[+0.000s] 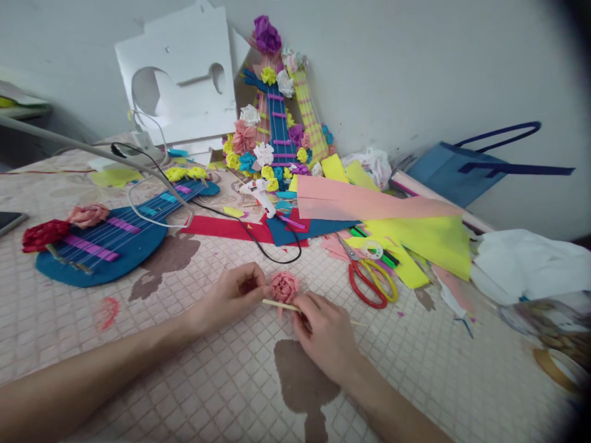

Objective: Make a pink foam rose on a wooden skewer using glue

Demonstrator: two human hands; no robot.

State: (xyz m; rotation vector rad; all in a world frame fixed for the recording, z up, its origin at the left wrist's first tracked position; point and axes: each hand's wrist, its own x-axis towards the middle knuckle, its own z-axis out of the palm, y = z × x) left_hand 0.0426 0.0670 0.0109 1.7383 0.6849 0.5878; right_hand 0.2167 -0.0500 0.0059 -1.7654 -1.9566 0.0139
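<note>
A small pink paper rose [285, 286] sits on a thin wooden stick [279, 304] just above the tiled tabletop [221, 381]. My left hand [231, 296] pinches the rose's left side with thumb and fingers closed. My right hand [323, 332] is closed around the stick just right of the rose, and the stick's far end pokes out past it.
Red and yellow scissors [372, 280] lie just right of the hands. A blue paper guitar [111, 240] with red and pink roses lies at left. A glue gun [263, 197] and its black cord, coloured paper sheets [415, 234], a flower-covered model [277, 123] and a blue bag [466, 166] fill the back.
</note>
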